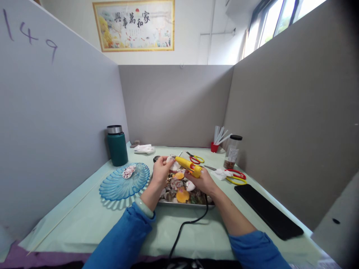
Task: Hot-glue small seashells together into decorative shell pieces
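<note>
My right hand is closed around a yellow glue gun, whose nozzle points left toward a pale shell pinched in my left hand. Both hands hover above a metal tray filled with several shells, some orange. The gun's black cord trails toward me across the pale green table cover. To the left, a blue shell-shaped glass plate holds one speckled shell.
A dark green flask stands at the back left, with a white cloth behind it. Two pairs of red-and-yellow scissors, a jar, a red cup of sticks and a black phone lie right. Grey partitions enclose the desk.
</note>
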Demonstrator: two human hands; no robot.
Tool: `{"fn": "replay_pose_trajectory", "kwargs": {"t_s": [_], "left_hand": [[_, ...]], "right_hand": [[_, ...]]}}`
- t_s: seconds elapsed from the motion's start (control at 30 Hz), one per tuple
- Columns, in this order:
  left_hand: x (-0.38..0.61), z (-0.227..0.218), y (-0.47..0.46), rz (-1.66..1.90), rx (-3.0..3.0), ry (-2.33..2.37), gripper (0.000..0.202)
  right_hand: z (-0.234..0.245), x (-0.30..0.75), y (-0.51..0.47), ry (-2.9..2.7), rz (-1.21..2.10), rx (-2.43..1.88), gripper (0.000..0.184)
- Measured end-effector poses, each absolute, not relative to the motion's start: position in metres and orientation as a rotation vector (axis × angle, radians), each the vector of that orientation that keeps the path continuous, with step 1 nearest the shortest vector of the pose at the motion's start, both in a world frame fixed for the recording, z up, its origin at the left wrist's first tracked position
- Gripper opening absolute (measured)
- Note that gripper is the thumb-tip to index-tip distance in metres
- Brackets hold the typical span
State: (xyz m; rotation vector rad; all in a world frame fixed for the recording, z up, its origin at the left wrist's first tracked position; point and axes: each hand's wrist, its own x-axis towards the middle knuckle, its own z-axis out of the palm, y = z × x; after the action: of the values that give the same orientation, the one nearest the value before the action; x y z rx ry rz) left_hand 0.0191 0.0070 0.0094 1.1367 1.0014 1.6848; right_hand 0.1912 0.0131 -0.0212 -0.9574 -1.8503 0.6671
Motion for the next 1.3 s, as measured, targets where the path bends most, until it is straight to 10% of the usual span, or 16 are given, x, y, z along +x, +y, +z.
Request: {"fn": "replay_pose_trajectory", "kwargs": {"t_s": [1.3], "left_hand": [[0.0204,0.0077,0.0081,1.691,1.220,1.006,0.033]], "right_hand": [[-0.0217,0.1904,0.0122,-1.810,0.614,-0.995,0.022]]}}
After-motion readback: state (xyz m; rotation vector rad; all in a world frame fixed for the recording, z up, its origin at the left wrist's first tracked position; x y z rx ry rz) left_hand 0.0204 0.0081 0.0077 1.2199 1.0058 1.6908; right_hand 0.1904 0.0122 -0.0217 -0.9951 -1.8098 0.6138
